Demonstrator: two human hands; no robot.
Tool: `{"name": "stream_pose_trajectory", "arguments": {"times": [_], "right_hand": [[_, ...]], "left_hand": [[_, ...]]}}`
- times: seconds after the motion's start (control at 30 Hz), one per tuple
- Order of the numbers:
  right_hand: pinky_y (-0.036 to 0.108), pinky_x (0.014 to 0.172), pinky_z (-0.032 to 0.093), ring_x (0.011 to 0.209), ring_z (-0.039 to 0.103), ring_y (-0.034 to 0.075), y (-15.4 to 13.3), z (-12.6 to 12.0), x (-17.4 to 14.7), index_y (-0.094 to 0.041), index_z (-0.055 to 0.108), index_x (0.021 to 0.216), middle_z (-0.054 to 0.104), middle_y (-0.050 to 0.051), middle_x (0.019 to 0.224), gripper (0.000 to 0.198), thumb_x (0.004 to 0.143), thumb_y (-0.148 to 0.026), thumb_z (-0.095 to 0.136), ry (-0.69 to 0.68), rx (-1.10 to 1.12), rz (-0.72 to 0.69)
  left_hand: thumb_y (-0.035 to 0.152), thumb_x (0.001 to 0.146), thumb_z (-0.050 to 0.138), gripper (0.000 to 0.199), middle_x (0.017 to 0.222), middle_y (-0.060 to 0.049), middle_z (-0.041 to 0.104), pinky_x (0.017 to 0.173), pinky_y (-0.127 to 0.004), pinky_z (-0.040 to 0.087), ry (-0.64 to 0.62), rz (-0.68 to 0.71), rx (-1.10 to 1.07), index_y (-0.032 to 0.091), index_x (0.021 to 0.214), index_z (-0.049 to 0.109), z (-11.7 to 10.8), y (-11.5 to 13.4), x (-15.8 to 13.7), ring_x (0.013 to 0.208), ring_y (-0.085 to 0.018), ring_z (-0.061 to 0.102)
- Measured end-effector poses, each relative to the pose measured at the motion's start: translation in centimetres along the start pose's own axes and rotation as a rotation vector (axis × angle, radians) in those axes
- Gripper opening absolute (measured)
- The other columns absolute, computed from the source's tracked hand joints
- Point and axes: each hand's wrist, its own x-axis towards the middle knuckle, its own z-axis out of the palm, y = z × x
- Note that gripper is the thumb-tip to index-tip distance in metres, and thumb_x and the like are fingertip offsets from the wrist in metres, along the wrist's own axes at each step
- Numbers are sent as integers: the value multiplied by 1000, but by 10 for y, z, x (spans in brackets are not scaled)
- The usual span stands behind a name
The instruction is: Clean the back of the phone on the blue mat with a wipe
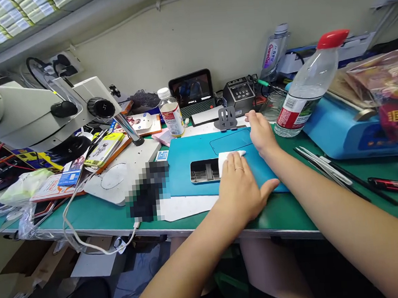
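On the blue work mat point(181, 146) lies a smartphone point(204, 171) with a dark, reflective screen facing up. My left hand point(238, 180) rests over its right part, fingers together and pressing a white wipe point(223, 161) on the glass, thumb spread to the side. The wipe and hand hide that end of the phone. My right hand point(262, 132) is on its edge at the mat's right side, fingers mostly stretched, with nothing visible in it. Beside it, a thin black phone-shaped outline point(231, 140) shows on the mat.
A microscope point(27, 116) stands at left, near a pixelated dark object point(149, 189) with a white cable point(65, 219). Behind the mat are a small bottle point(171, 114) and a screen device point(192, 92). At right stand a red-capped bottle point(304, 90), tweezers point(324, 166) and a blue machine point(338, 129).
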Motion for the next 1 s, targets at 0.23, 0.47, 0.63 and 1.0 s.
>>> {"name": "stream_pose_trajectory", "arguments": {"times": [0.23,0.47,0.63,1.0], "right_hand": [[48,98,42,109,59,30,3,-2,-3,-26,64,92,70,8,102,65,89,-82,30,9,30,36],[48,100,42,111,59,31,0,-1,-2,-24,65,95,71,10,103,70,89,-82,26,23,57,53],[51,100,42,109,60,32,-5,-6,-5,-25,66,93,72,11,103,70,87,-83,28,29,54,34],[52,104,39,117,56,33,2,-3,-4,-25,67,103,70,11,114,66,90,-79,31,9,57,91]], "left_hand": [[75,97,23,100,161,-29,25,124,-51,25,-5,-18,65,-7,152,31,-9,-51,-33,153,-38,21],[81,92,27,108,162,-30,21,123,-57,22,-30,-52,58,-7,154,27,-7,-37,-34,153,-43,14],[80,94,19,106,161,-30,24,123,-53,23,-22,-4,27,-7,153,31,-2,4,4,152,-41,20],[64,102,31,86,162,-30,18,121,-57,27,-107,-52,121,-4,155,28,-24,-73,-62,153,-40,14]]}}
